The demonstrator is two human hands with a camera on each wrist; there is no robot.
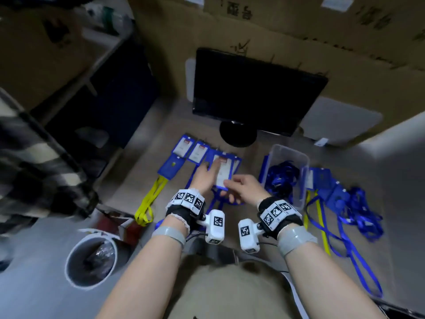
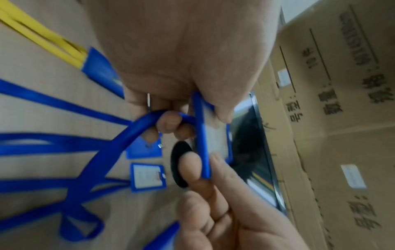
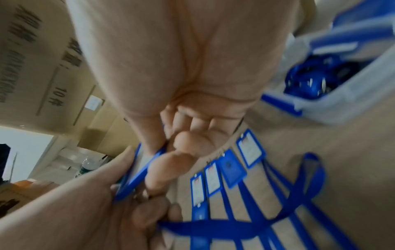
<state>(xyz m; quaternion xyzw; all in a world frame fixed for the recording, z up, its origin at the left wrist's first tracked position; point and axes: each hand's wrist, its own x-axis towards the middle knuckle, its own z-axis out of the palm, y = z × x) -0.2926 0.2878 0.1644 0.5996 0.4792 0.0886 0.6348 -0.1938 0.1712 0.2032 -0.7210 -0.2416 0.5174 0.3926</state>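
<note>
Badge holder [image 1: 224, 172], blue with a white card inside, is held off the bench [image 1: 250, 162] near its middle. My left hand [image 1: 203, 177] pinches its far end, with the blue lanyard [image 2: 111, 152] draped over the curled fingers [image 2: 169, 121]. My right hand [image 1: 243, 187] nips the near corner between thumb and forefinger.

I judge it assembled and bound for the row of finished badges [image 1: 190, 150] at far left. The next move calls for laying it flat beside them, strap trailing near.

A clear bin [image 1: 288, 151] of lanyards stands to the right, a dark monitor [image 1: 253, 93] beyond it, and cardboard boxes [image 1: 299, 31] behind.
</note>
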